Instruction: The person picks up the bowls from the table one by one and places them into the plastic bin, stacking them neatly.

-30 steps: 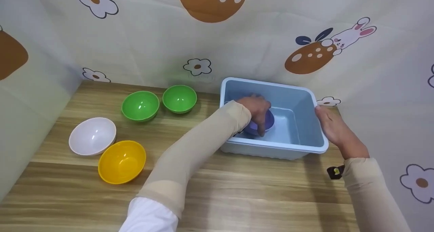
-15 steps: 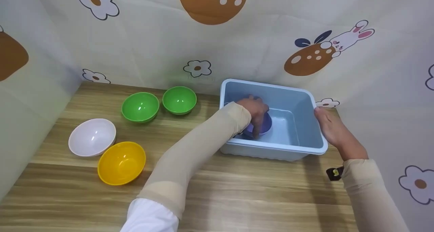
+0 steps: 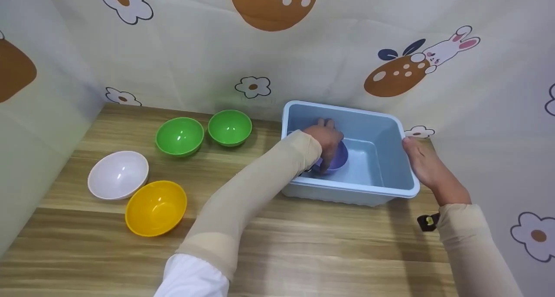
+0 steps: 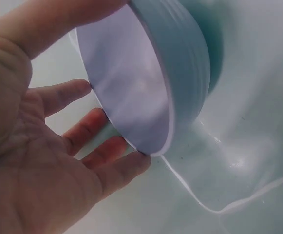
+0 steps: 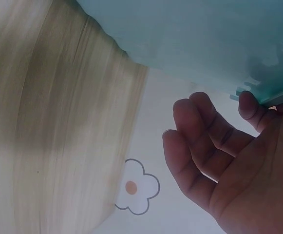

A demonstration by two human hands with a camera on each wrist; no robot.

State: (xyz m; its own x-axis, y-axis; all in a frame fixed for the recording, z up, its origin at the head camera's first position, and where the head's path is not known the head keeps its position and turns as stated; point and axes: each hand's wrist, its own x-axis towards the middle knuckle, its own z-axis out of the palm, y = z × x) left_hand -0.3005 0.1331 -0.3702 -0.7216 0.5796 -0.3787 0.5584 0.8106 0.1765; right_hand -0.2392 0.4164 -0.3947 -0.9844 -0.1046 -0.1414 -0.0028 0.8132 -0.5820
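Note:
In the head view, my left hand (image 3: 326,141) reaches down inside a light blue plastic bin (image 3: 351,187), over a purple bowl (image 3: 339,159). The left wrist view shows its extended fingers spread, their tips touching the rim of that bowl (image 4: 124,78); the thumb crosses to the upper rim and its tip is hidden. The bowl stands on the bin's floor. Against the bin's right outer side rests my right hand (image 3: 422,161), thumb at the rim. Seen from the right wrist, its other fingers (image 5: 187,131) hang loosely, mostly apart from the bin wall.
Two green bowls (image 3: 180,136) stand at the back of the wooden table (image 3: 303,249), left of the bin. Farther left, a white bowl (image 3: 118,175) sits touching or close beside a yellow bowl (image 3: 156,208). A patterned cloth (image 3: 182,50) hangs behind the table.
My left hand has shifted slightly left inside the bin, its fingers extending more toward the back wall. The purple bowl has moved slightly left. My right hand has stayed at the bin's side.

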